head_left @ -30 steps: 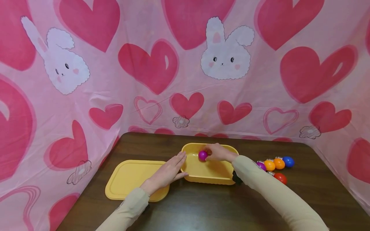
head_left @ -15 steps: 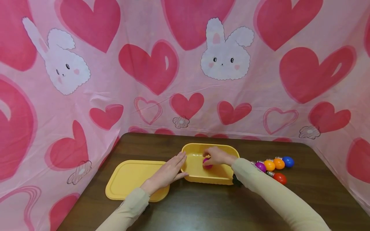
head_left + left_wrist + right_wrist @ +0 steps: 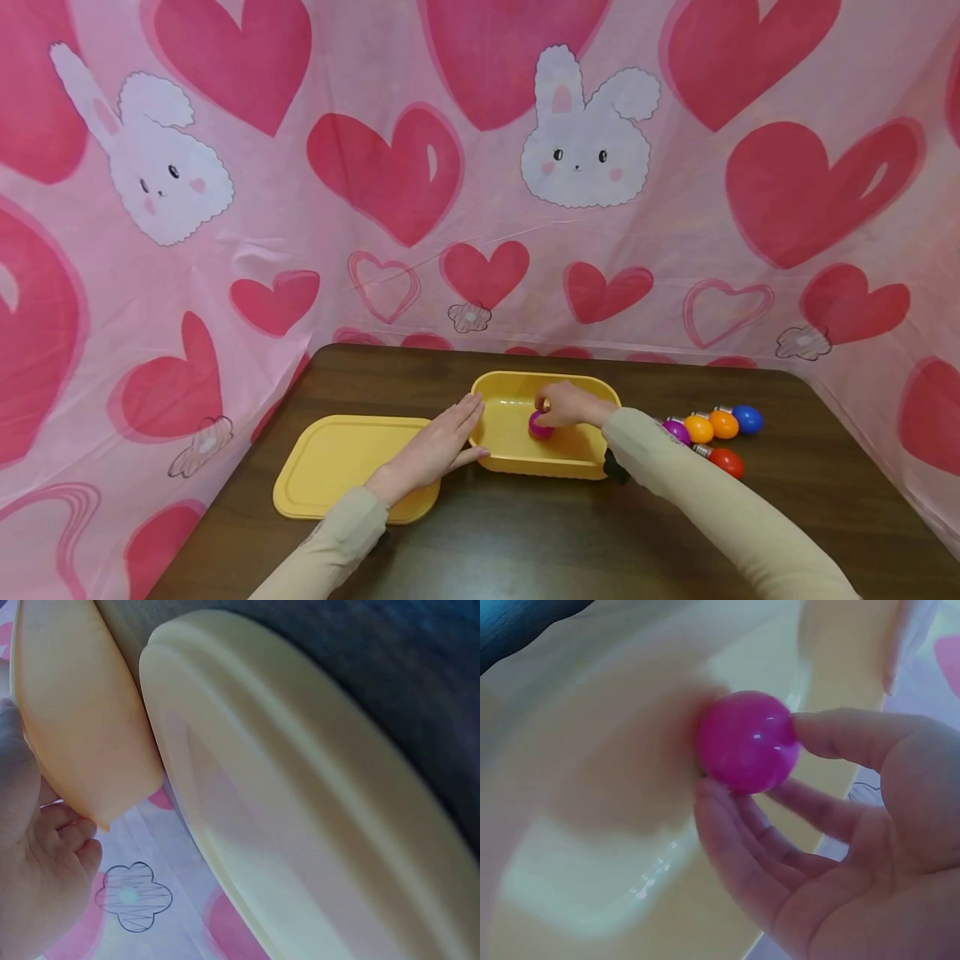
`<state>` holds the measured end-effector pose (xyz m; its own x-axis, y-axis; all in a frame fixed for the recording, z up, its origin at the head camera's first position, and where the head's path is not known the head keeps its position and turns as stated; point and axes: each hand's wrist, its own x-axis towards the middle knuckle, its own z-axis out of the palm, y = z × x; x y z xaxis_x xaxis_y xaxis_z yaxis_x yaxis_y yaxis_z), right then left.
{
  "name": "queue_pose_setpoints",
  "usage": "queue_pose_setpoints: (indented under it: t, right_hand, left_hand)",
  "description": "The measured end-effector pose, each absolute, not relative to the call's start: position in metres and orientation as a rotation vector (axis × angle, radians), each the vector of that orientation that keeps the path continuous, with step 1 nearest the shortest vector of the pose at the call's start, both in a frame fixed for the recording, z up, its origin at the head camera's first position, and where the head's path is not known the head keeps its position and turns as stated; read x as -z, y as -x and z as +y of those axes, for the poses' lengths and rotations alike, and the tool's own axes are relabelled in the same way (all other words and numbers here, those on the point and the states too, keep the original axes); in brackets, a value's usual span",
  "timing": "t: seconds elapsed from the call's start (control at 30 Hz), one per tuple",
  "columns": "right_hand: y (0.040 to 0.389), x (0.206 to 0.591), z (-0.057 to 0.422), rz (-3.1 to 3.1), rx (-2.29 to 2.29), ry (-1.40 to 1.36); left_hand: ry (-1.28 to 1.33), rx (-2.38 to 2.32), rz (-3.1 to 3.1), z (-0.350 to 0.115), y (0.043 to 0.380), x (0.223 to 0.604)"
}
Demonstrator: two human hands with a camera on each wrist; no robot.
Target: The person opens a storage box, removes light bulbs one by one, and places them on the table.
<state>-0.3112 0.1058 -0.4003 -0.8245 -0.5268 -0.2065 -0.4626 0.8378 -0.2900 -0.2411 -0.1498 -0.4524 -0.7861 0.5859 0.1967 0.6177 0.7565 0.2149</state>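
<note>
A yellow plastic box [image 3: 517,460] stands at the middle of the table. My left hand [image 3: 442,440] rests against its left end, fingers straight and thumb apart; the left wrist view shows the fingertips at the box's rim. Inside the box, my right hand [image 3: 567,405] holds a shiny magenta light bulb [image 3: 748,742] between thumb and fingers. Its round glass faces the box floor in the head view, and fingers hide part of it. To the left lies the flat yellow lid [image 3: 341,462], partly under my left forearm in this view.
Right of the box lie several coloured bulbs with metal screw bases: purple [image 3: 677,431], orange [image 3: 699,429], another orange [image 3: 724,424], blue [image 3: 747,419] and red [image 3: 727,463]. A pink heart-and-rabbit cloth [image 3: 480,183] hangs behind the dark wooden table [image 3: 480,533].
My right hand has shifted the magenta bulb slightly right and nearer the front inside the box, turning it glass downward. My left hand has stayed in place.
</note>
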Motion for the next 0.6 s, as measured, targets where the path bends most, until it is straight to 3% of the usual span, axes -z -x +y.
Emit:
queue_pose_setpoints:
  t: [0.6]
  right_hand:
    - [0.3031,0.3982,0.1126,2.67,0.368,0.74]
  left_hand:
    - [0.982,0.401,-2.83,-0.1496,0.2405,0.4525]
